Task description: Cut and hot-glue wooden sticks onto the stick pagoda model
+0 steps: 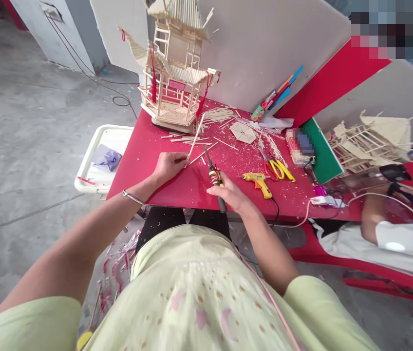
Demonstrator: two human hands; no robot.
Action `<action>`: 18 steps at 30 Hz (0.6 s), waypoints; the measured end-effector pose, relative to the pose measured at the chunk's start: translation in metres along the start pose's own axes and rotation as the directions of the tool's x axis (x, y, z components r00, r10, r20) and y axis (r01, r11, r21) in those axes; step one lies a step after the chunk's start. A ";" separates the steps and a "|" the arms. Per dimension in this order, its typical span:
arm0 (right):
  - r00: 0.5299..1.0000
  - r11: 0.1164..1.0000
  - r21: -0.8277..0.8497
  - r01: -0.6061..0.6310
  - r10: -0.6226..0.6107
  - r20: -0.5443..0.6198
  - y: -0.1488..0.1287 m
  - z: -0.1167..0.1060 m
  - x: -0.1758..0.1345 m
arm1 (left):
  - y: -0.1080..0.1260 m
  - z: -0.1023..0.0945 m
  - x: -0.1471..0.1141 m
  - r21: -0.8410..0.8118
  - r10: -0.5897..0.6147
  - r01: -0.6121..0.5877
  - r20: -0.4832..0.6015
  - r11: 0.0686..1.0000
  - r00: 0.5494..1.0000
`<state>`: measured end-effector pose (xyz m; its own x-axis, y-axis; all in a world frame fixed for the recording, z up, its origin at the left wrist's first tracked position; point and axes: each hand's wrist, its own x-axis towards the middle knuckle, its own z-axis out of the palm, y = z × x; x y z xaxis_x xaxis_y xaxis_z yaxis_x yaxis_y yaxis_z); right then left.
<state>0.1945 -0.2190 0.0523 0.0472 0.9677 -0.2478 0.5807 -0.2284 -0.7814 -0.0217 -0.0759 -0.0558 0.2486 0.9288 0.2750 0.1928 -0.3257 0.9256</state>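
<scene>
My left hand (pixel 170 166) is closed in a pinch near the front left of the red table. It holds a thin pale wooden stick (pixel 197 135) that slants up and away. A second stick (pixel 205 152) runs from the fingertips to the right; whether it is pinched too I cannot tell. To the right, my right hand (pixel 230 191) is wrapped round a black-and-yellow handled tool (pixel 214 176) with a narrow dark tip, whose exact kind is unclear. That tip points away from me, just right of the sticks. Behind my left hand lie several loose sticks (pixel 186 139).
A stick-built pagoda model (pixel 172 92) stands at the back left. A yellow glue gun (pixel 259 183), yellow-handled scissors (pixel 277 168) and a hexagonal stick panel (pixel 243 132) lie to the right. Further right are a green board (pixel 321 151), another stick model (pixel 370 141) and a co-worker's arm (pixel 372 214).
</scene>
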 end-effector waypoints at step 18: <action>1.000 0.872 -0.489 0.015 -0.021 -0.007 -0.020 0.026 0.033 | 0.011 -0.003 -0.003 0.025 0.012 -0.013 0.010 1.000 1.000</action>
<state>0.1629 -0.1847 0.0450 0.0402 0.9730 -0.2273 0.9047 -0.1320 -0.4050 -0.0234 -0.0817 -0.0454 0.2606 0.9228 0.2839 0.2129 -0.3417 0.9154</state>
